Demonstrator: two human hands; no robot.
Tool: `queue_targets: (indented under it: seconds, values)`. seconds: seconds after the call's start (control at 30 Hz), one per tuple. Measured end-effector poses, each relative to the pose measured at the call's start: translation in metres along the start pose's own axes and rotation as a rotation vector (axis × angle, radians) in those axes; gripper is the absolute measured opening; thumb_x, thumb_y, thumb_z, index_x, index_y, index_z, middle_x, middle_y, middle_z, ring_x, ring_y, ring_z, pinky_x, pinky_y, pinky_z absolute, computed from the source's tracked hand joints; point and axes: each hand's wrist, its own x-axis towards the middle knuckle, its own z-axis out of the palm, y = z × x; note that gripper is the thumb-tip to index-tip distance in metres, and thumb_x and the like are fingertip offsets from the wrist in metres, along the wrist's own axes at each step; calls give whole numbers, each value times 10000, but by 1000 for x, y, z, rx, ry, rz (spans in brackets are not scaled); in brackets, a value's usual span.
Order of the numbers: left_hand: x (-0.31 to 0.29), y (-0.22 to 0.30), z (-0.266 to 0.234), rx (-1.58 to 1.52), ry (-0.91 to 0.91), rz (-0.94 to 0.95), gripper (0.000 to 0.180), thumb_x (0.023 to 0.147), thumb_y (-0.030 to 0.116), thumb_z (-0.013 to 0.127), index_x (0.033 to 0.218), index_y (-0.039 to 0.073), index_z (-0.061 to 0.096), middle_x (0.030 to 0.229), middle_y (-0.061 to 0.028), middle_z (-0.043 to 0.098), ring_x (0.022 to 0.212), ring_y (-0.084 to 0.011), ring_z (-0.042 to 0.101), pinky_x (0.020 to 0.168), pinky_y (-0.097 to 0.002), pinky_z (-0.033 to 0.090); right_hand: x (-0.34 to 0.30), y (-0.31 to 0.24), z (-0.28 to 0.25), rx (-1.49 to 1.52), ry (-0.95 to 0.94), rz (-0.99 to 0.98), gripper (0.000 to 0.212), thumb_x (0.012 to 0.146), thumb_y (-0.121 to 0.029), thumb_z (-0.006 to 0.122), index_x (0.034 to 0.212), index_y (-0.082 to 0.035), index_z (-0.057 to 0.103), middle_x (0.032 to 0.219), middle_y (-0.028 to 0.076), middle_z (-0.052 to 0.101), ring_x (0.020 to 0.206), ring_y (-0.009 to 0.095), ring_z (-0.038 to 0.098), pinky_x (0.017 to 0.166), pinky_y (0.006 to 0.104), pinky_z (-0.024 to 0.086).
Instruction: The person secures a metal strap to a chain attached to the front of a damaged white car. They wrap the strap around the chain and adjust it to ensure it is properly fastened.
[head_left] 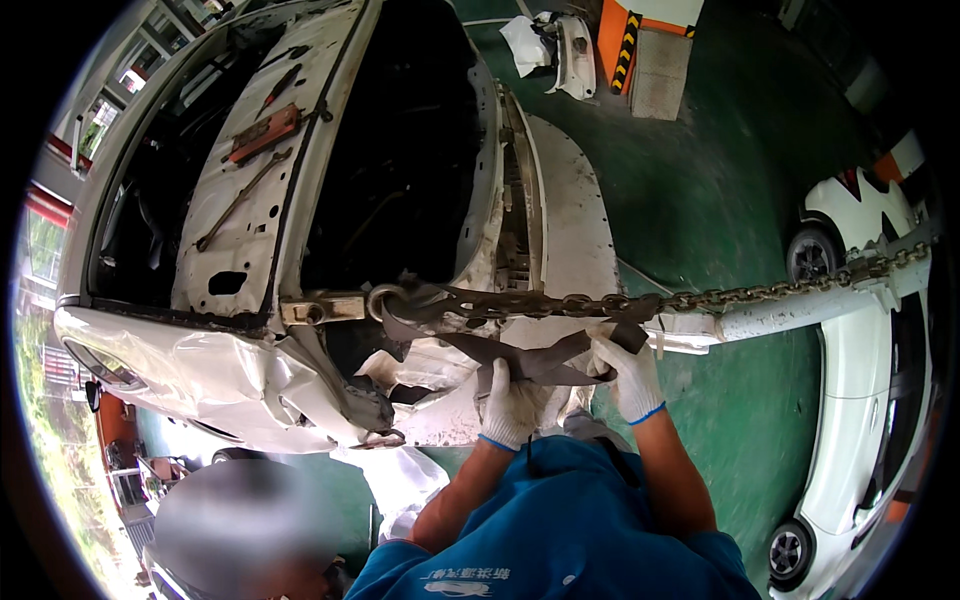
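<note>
A dark grey webbing strap (548, 362) is held in front of me, folded over itself, in both hands. My left hand (510, 408), in a white knit glove with a blue cuff, closes on its lower middle with the thumb up. My right hand (630, 376), gloved alike, grips the strap's right end just below a taut rusty chain (590, 304). The strap's left part reaches up to the chain near a metal ring (383, 302). That ring joins a pull clamp (324, 308) fixed at the damaged corner of a white car body (215, 365).
Tools lie on the car's panel: a red tool (263, 135), a long wrench (243, 200) and a screwdriver (281, 90). The chain runs right to a white pulling arm (770, 317). A white car (865, 400) stands right; a person (235, 525) is at lower left.
</note>
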Motion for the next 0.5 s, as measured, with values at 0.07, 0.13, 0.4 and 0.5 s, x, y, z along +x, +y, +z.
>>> queue_targets:
  seconds: [0.07, 0.13, 0.4, 0.5]
  values:
    - [-2, 6, 2, -20, 110, -18, 666, 1084, 622, 418, 1412, 57, 545, 1295, -136, 696, 1218, -259, 666, 1044, -413, 540, 4, 2, 0, -52, -87, 51, 122, 960, -64, 712, 1027, 37, 700, 733, 33, 594, 632, 122, 544, 606, 306, 471]
    - [-2, 11, -1, -112, 150, -45, 670, 1082, 629, 417, 1410, 60, 547, 1239, -116, 718, 1161, -261, 686, 996, -411, 564, 3, -2, 7, -147, -172, 73, 133, 965, -81, 715, 1019, 39, 700, 733, 34, 607, 628, 118, 549, 592, 301, 461]
    - [36, 18, -12, 161, 29, -212, 381, 1075, 333, 588, 1360, 79, 589, 1311, -87, 672, 1051, -249, 700, 920, -404, 584, 6, -6, 30, -575, -261, 169, 260, 996, -258, 722, 948, -2, 720, 650, 36, 620, 554, 117, 563, 532, 294, 432]
    - [53, 35, -28, 288, -216, -233, 421, 1022, 208, 671, 1401, 52, 571, 1308, -97, 671, 1088, -231, 694, 978, -384, 562, 16, -14, 47, -685, -249, 204, 411, 979, -412, 726, 860, -19, 730, 573, 46, 606, 522, 140, 576, 522, 296, 429]
